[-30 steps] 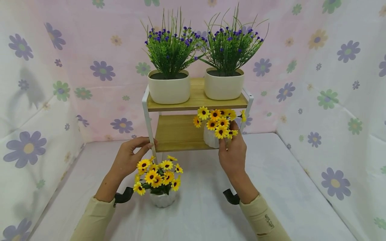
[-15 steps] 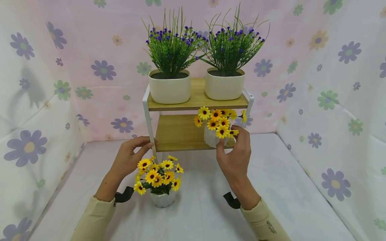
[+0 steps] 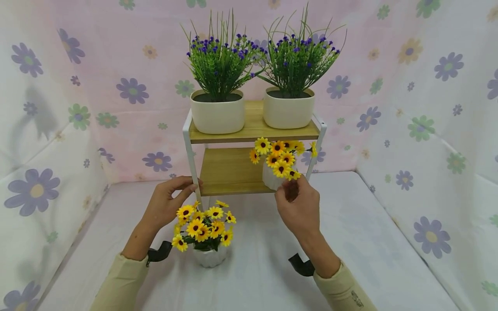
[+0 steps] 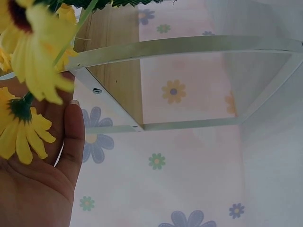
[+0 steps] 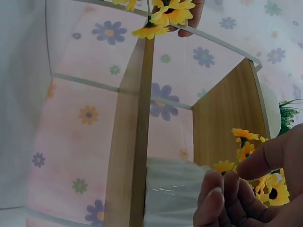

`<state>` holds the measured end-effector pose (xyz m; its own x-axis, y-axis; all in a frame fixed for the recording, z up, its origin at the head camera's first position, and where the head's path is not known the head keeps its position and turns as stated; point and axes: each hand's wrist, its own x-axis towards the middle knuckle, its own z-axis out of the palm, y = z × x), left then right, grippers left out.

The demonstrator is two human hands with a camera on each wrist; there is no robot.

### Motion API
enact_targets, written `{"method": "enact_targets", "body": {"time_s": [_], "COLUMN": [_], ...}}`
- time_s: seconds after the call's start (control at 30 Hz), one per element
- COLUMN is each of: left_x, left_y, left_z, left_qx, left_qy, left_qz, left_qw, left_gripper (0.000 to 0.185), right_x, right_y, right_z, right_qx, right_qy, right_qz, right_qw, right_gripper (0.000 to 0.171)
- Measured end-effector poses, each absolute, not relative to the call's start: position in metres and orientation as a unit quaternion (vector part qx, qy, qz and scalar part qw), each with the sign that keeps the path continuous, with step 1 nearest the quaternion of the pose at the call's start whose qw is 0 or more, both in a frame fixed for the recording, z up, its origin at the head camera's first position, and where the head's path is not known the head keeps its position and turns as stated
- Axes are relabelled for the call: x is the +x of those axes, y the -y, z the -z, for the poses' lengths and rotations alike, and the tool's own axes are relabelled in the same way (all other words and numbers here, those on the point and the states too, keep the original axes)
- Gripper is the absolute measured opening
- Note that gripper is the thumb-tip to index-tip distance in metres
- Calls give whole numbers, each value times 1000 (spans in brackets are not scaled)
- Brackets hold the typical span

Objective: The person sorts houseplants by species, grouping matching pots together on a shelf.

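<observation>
Left hand [image 3: 165, 206]: fingers curled on the white-framed wooden two-tier shelf [image 3: 229, 172] – keep bracing.
Right hand [image 3: 297, 207]: fingers loosely curled, empty, beside the white ribbed sunflower pot [image 3: 272, 177] – nudge gently inward from the shelf edge.

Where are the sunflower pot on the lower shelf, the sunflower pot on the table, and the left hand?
Sunflower pot on the lower shelf [image 3: 269, 178]: head view, on its white side.
Sunflower pot on the table [image 3: 210, 257]: head view, on its white base.
Left hand [image 3: 165, 203]: head view, on the back of the hand.
</observation>
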<state>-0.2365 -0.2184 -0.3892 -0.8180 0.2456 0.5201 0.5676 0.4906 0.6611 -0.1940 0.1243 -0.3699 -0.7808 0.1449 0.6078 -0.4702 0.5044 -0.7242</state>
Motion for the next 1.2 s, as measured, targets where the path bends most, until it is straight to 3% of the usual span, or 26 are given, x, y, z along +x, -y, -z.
{"method": "enact_targets", "body": {"time_s": [0.53,0.87,1.2], "left_x": [-237,-237,-237], "left_y": [218,219,219], "left_z": [389,390,390], "left_qx": [-238,-238,-238], "left_qy": [845,845,846], "left_qz": [443,444,440], "left_qw": [180,181,182], "left_gripper": [20,20,20], "right_x": [-193,-201,-218], "right_y": [-109,-90,-77], "right_z": [382,409,445], "right_qx": [147,273,315], "right_qy": [818,819,822], "right_qz": [-499,-478,-473], "right_qw": [246,164,33], "right_gripper": [6,27,45]}}
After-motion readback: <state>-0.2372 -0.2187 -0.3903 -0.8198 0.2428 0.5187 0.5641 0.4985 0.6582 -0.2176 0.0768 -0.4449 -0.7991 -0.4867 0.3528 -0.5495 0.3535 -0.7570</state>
